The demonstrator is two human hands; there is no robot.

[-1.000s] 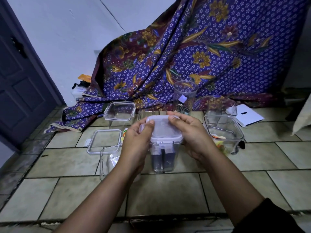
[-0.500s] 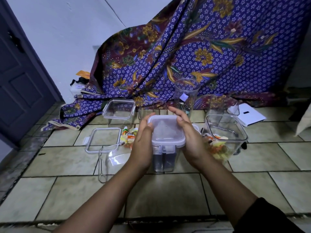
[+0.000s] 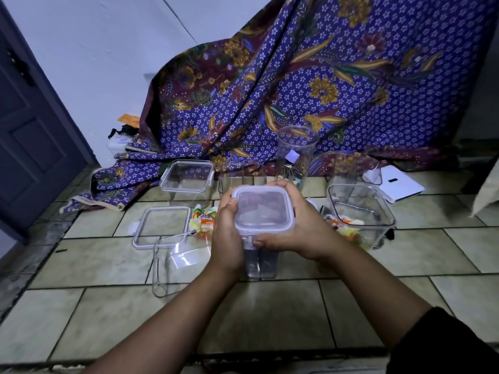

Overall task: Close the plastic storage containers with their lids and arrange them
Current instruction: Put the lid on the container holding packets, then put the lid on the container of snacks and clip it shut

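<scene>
The fingers (image 3: 280, 184) of both hands wrap the rim of a square white lid (image 3: 263, 209) — the left hand (image 3: 228, 233) clasps its left edge, the right hand (image 3: 305, 228) its right edge, thumb pressing the front latch. The lid sits on a tall clear container (image 3: 260, 261) standing upright on the tiled floor (image 3: 270, 317). To the left lie a loose lid (image 3: 162, 226) and an open clear container (image 3: 181, 259); behind, a lidded container (image 3: 187, 180) — and a patterned purple cloth (image 3: 310, 85) draped against the wall.
</scene>
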